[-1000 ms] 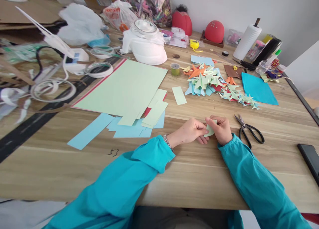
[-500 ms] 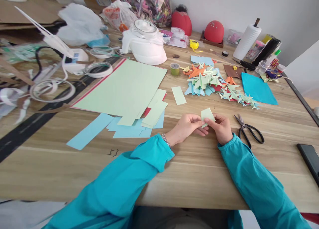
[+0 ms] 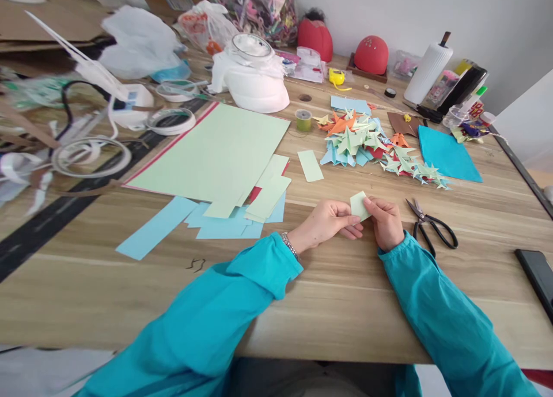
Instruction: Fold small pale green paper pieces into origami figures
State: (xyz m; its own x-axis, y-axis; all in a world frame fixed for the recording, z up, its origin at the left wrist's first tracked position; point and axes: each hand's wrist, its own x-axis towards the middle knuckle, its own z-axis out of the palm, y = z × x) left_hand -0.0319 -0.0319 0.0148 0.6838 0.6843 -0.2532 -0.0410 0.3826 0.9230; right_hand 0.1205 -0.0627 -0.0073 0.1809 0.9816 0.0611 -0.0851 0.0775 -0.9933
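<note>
A small folded piece of pale green paper point(image 3: 358, 204) is held up between my two hands, over the wooden table. My left hand point(image 3: 330, 219) pinches its lower left corner between thumb and fingers. On the other side, my right hand point(image 3: 383, 217) grips its right edge, thumb in front. Black-handled scissors point(image 3: 432, 224) lie with their blades apart, just right of my right hand. Beyond my hands, a pale green paper strip point(image 3: 310, 166) rests flat. Behind it to the right is a pile of folded paper stars point(image 3: 352, 137) in green, orange, blue and red.
Large green sheets point(image 3: 207, 155) lie to the left, with blue strips point(image 3: 155, 227) in front. A thread spool point(image 3: 303, 120), a yellow tape measure point(image 3: 337, 77) and a turquoise cloth-like square point(image 3: 449, 153) sit farther back. A phone point(image 3: 536, 279) lies at the right edge. A glue gun point(image 3: 103, 83) stands left.
The green paper has turned and shifted slightly to the right in my fingers. My left hand's grip has moved to its lower corner; the things on the table stay put.
</note>
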